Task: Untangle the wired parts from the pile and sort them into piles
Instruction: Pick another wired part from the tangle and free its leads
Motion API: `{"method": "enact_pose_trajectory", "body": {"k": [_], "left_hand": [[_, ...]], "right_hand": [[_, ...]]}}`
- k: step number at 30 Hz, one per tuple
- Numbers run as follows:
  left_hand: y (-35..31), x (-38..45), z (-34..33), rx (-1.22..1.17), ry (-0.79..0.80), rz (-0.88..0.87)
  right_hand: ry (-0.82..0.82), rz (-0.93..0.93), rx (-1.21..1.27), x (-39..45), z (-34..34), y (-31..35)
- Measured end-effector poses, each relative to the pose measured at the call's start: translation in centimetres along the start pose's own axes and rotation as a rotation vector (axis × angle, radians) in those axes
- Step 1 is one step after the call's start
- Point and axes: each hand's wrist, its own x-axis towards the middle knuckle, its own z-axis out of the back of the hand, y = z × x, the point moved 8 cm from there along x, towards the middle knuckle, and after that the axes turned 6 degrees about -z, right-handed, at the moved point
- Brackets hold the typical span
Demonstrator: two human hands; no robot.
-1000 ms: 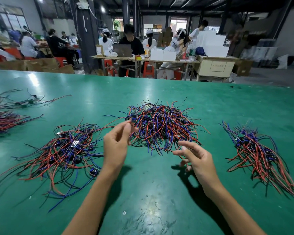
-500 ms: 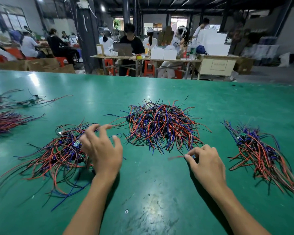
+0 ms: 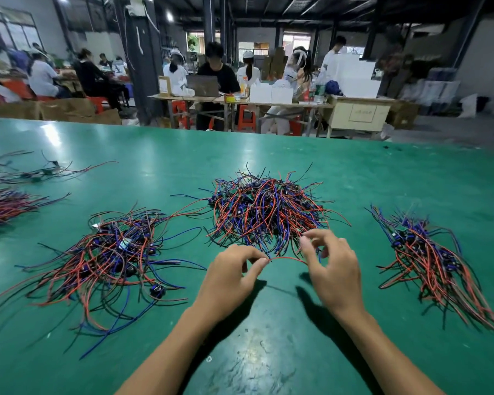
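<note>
Now both hands pinch one red wire [image 3: 287, 258] stretched between them: left hand [image 3: 230, 276] on its near end, right hand [image 3: 330, 269] nearer the tangled pile [image 3: 264, 208] just beyond the fingers. Advice: pull slowly toward the body, keep the pinch firm, and stop if neighbouring strands lift off the bench [image 3: 268, 352].

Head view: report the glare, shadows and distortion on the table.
Head view: ceiling lights leave pale glare patches on the green table, strongest far left; both the left hand and right hand cast dark shadows toward the camera; the wide-angle lens bows the table's far edge, and the background workers look soft.
</note>
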Motion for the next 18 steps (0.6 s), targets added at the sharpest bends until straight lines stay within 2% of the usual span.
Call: {"method": "enact_pose_trajectory", "body": {"k": [2,4,6,7,10,12,14,15,16,18], "left_hand": [[0.7,-0.1,0.0,-0.023,-0.036,0.075],[0.9,0.2,0.9,-0.06,-0.119,0.131],[1.7,0.4,3.3,-0.146,-0.308,0.222],[2.7,0.3,5.1,-0.223,-0.451,0.296],[7.7,-2.1,9.2,-0.71,-0.885,0.586],[9.7,-3.2,9.3,-1.193,-0.989,0.717],[10.2,-3.5,8.8,-1.51,-1.027,0.731],[10.0,-3.2,8.6,-1.552,-0.99,0.712],[9.5,-2.7,8.3,-1.535,-0.909,0.69],[7.8,-1.2,6.5,-1.386,-0.633,0.648]], "right_hand": [[-0.006,-0.188,-0.069,1.8,-0.4,-2.4],[0.088,-0.345,-0.222,2.9,-1.5,-4.7],[0.103,-0.423,-0.285,3.2,-1.9,-6.2],[0.066,-0.418,-0.257,3.3,-1.8,-6.4],[-0.102,-0.365,-0.091,3.1,-0.2,-5.8],[-0.193,-0.335,-0.022,3.0,1.0,-5.2],[-0.272,-0.251,0.057,3.1,2.0,-3.9],[-0.309,-0.201,0.103,3.0,2.5,-3.1],[-0.337,-0.154,0.144,2.9,2.8,-2.1],[-0.341,-0.054,0.196,2.2,2.9,-0.1]]}}
